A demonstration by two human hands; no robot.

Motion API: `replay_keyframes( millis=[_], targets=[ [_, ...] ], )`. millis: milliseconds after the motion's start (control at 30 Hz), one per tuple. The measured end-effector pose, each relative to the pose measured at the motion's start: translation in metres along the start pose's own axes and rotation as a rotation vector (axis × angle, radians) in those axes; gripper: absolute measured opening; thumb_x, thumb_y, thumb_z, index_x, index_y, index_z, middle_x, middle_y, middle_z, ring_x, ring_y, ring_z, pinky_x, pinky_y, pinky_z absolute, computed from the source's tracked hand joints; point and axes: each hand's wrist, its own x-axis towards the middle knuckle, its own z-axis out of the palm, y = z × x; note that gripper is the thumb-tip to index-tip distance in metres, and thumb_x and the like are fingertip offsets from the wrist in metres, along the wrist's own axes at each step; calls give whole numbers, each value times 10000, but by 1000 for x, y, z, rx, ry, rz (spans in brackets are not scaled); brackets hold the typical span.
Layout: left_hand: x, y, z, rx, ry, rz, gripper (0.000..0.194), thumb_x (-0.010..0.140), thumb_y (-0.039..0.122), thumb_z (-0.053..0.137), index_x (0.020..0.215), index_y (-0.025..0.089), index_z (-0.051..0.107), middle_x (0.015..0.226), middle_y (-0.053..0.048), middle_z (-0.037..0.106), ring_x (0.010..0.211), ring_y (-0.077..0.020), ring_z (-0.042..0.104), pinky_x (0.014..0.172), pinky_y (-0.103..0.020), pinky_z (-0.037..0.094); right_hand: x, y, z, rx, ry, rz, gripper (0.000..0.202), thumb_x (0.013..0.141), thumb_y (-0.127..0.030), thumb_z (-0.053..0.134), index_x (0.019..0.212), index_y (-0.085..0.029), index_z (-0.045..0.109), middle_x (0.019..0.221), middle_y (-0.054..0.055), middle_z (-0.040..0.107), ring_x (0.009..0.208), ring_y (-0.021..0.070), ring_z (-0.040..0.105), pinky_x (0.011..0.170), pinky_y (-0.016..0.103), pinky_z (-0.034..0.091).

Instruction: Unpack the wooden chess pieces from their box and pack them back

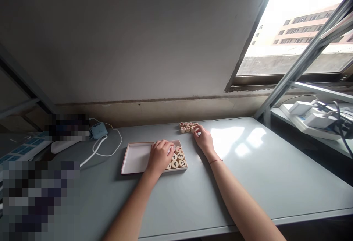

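An open cardboard box [136, 156] lies on the desk, its lid side folded out to the left and bare inside. Round wooden Chinese chess pieces [174, 164] with black and red characters fill the right side. Over these, my left hand [160, 156] curls its fingers around a piece that is mostly hidden. Farther back, several red-lettered Chinese chess pieces [188, 127] stand in two rows. At the right end of the front row, my right hand [203, 138] pinches a Chinese chess piece, partly covered by the fingers.
A blue charger [99, 130] with a white cable [95, 155] lies at the left, beside a power strip [26, 147]. White adapters [321, 114] sit on a shelf at the right. A wall and metal frame [267, 115] border the grey desk [248, 167].
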Motion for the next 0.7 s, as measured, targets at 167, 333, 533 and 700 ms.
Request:
replay_keyframes(
  millis=[167,333,533,700],
  targets=[
    [3,6,0,46,-86,28,244,932,215,432,978,221,671,988,-44,724,935,-213,634,855,-357,426,-9,-32,-21,50,-146,14,222,787,-264,456,926,-212,622,815,48,690,665,173,596,617,273,424],
    [7,13,1,77,-166,65,286,936,201,407,1111,203,634,1019,-68,723,968,-228,643,880,-371,430,-24,-76,-43,241,-675,77,204,817,-299,464,747,-195,625,724,28,707,537,130,599,519,230,416],
    [7,15,3,5,-225,46,248,937,204,423,961,204,671,941,-59,706,858,-206,659,781,-315,473,-30,-92,-46,247,-684,87,224,839,-309,466,698,-186,589,680,23,679,599,151,647,511,221,406],
    [8,11,9,-176,-201,-56,201,885,163,501,1005,196,659,1037,-65,674,874,-189,660,776,-281,506,-31,-90,-45,241,-675,73,221,853,-330,472,756,-188,611,728,28,694,600,148,641,535,229,426]
  ],
)
